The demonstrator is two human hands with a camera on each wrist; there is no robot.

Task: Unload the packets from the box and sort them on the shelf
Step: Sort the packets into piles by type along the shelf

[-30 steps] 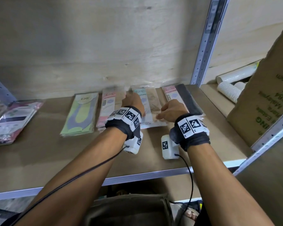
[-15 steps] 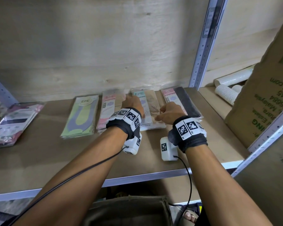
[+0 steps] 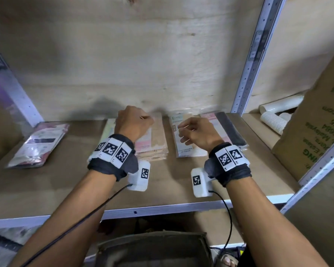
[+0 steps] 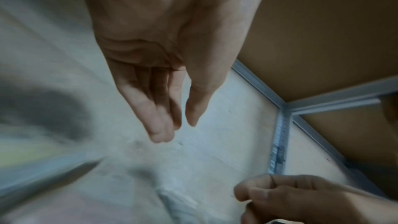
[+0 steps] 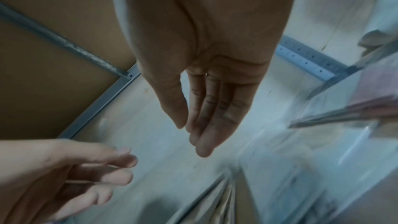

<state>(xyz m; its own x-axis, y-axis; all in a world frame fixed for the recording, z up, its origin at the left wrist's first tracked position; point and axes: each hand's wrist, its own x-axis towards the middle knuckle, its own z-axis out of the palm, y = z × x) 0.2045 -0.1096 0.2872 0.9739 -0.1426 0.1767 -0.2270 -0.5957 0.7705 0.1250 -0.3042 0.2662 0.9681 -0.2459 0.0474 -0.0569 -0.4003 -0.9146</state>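
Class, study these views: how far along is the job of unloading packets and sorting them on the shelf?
Done: several piles lie sorted on the shelf: a beige pile, a white pile, a dark pile, and a maroon pile set apart at the left. In hand: nothing; the left hand and right hand are empty above the piles. What is left in the box cannot be seen.

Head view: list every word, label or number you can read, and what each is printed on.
"ENE": top of the clear packet under the right hand.
"COMFORTABLE": lower on that packet; the line below is too small.
"Malaysia", partly cut, printed upside down: cardboard box at right; its other print is cut off or blurred.
Remaining packets: blurred.
Wrist views: none.
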